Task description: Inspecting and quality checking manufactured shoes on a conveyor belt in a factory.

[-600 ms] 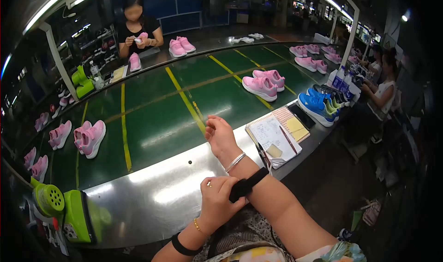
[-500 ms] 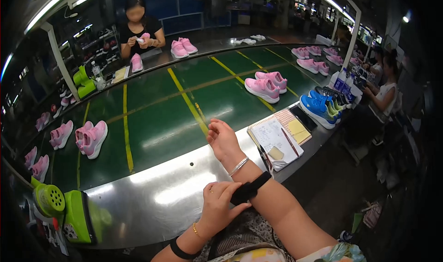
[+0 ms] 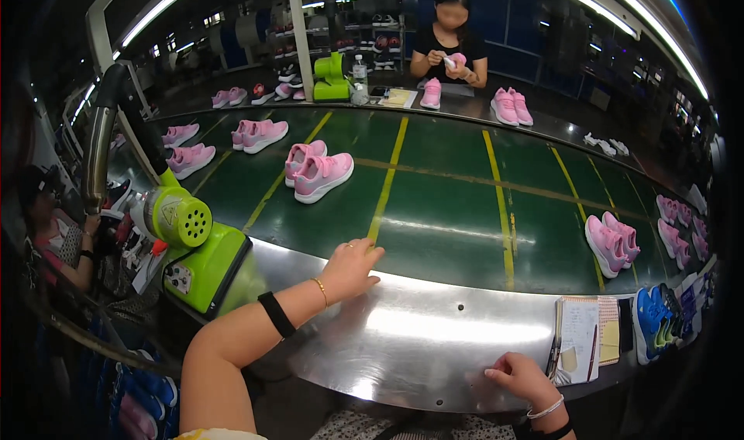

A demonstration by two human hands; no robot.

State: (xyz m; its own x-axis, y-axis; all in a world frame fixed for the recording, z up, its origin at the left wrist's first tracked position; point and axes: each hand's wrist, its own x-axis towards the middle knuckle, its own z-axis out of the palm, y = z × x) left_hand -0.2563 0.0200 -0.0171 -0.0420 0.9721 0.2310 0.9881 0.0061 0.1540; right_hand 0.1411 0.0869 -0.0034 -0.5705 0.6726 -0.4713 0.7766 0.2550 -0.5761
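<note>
Nearest, the bare right hand [image 3: 521, 376], a silver bangle at its wrist, is at the near edge of the smooth silvery metal ledge [image 3: 333, 355], fingers loosely curled around nothing that shows; just beside it, to the right, lies the white-paged spiral notebook [image 3: 577, 335], with the blue-and-lime sports shoes [image 3: 647, 327] further right; on the left stands the bright green plastic machine with a round perforated head [image 3: 213, 273]; beyond it the bare left hand [image 3: 350, 269] extends over the border between ledge and green conveyor belt with yellow stripes [image 3: 442, 215], fingers slightly bent, thumb apart, holding nothing visible; whether it touches the surface I cannot tell; the nearest pair of pink sports shoes with white soles [image 3: 324, 178] stands upright on the belt, beyond that hand and to its left, apart from it; the step in hand looks like an empty-handed reach, and gripping that pair would call for moving the hand farther left and spreading the fingers; at the far side a co-worker [image 3: 448, 44] holds another pink shoe [image 3: 457, 58].
</note>
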